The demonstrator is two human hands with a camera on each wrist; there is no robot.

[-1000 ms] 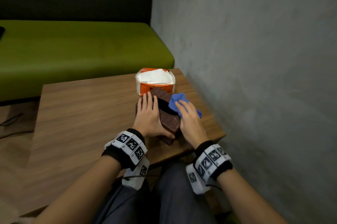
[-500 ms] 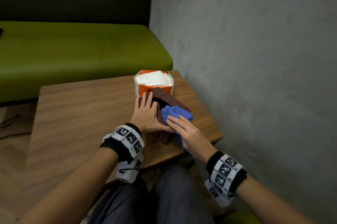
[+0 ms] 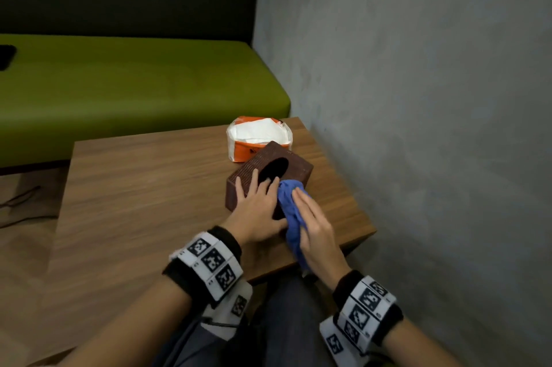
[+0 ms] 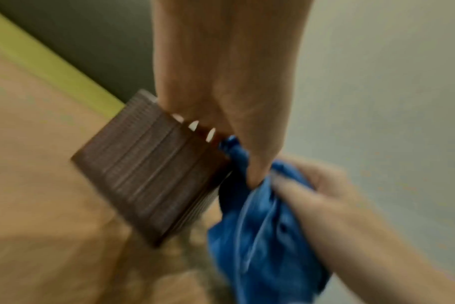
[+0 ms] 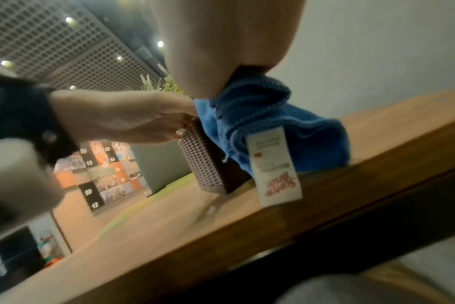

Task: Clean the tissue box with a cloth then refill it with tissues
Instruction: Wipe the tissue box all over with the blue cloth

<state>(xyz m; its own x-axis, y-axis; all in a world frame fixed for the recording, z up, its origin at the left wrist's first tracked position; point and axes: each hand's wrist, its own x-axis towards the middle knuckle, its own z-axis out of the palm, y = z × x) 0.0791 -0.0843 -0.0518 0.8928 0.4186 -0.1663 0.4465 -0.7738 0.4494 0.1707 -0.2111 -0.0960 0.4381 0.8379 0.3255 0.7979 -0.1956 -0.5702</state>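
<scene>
A brown woven tissue box (image 3: 295, 168) with a dark oval opening on top stands on the wooden table (image 3: 143, 187) near the right edge. My left hand (image 3: 257, 208) lies on its near top with straight fingers, thumb down the near side. My right hand (image 3: 316, 226) presses a bunched blue cloth (image 3: 288, 202) against the box's near right corner with straight fingers. The cloth's tail hangs past the table edge. In the left wrist view the box (image 4: 148, 168) and cloth (image 4: 260, 236) are blurred. Behind the box lies an orange and white tissue pack (image 3: 257, 133), torn open.
A grey wall (image 3: 418, 98) runs close along the table's right side. A green bench (image 3: 119, 92) stands behind the table, with a black object (image 3: 6, 56) at its left end. A white label (image 5: 275, 166) dangles from the cloth.
The box was tipped up on edge and now sits flat with its opening upward. My right hand slid the cloth from the far right side to the near right corner.
</scene>
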